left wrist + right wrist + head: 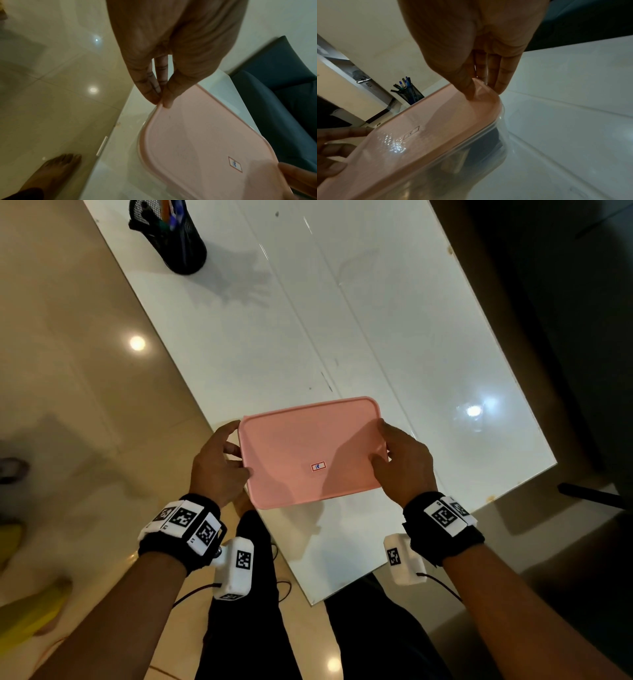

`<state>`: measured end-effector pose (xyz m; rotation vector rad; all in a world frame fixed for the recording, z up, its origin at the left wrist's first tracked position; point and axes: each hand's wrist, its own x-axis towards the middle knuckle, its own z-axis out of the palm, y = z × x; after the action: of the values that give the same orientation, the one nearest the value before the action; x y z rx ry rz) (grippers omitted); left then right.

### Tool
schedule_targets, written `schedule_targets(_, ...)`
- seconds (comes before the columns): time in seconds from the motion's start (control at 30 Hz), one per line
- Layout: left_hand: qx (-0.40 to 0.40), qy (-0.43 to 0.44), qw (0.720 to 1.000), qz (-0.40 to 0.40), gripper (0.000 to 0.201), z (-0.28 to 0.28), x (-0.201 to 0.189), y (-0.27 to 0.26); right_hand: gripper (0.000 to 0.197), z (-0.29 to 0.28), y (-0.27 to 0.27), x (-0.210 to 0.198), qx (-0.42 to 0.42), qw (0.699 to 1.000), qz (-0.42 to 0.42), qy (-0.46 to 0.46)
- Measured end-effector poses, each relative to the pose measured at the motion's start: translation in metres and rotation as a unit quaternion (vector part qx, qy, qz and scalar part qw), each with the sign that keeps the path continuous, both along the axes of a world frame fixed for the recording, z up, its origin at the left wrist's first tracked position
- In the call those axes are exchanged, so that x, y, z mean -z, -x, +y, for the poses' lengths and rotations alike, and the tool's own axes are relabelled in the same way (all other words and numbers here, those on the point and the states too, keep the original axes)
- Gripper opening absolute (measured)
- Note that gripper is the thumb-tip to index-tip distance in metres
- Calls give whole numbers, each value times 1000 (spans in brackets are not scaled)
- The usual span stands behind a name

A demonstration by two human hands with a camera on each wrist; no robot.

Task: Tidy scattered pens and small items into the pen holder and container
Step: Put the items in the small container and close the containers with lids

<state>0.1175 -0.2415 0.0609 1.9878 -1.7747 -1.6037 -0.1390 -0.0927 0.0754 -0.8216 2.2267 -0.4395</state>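
Observation:
A clear plastic container (489,142) with a pink lid (310,451) sits near the front of the white table (376,320). The lid carries a small red-framed label (318,466). My left hand (221,460) holds the lid's left edge, thumb on top and fingers along the rim (159,100). My right hand (399,460) holds the lid's right edge, thumb pressing its top (469,93). Dark items show dimly through the container wall. A black mesh pen holder (174,237) with several pens stands at the table's far left corner, also seen in the right wrist view (410,94).
The glossy beige tile floor (68,371) lies to the left of the table. A dark chair (283,101) stands beyond the table's right side. My legs in dark trousers (257,628) are below the table's front corner, and a bare foot (51,170) rests on the floor.

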Motion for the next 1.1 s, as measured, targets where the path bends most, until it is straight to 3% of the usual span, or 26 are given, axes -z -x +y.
schedule_targets(0.2,41,-2,999,-34,89,-12,0,3,34,-30,24,1,30,998,51,-9)
schedule_targets(0.4,66,-4,996,-57,91,-17,-4,4,29,-55,48,0,-23,993,33,-108)
schedule_targets(0.57,98,-4,993,-63,93,-22,-8,7,29,-59,47,-5,-21,993,37,-114)
schedule_targets(0.73,43,-53,998,-4,83,-19,7,-9,39,-34,29,8,-8,996,-10,-92)
schedule_targets(0.83,-29,-73,996,35,54,-2,12,-18,40,2,10,15,42,997,-43,-48)
schedule_targets(0.9,-28,-43,998,43,38,15,13,-22,38,31,-3,16,89,993,-73,-14)
schedule_targets(1.0,-5,-16,999,50,40,38,12,-24,37,59,-15,20,152,979,-139,11)
schedule_targets(1.1,-49,-55,994,81,46,51,16,-27,33,62,-17,25,186,968,-165,30)
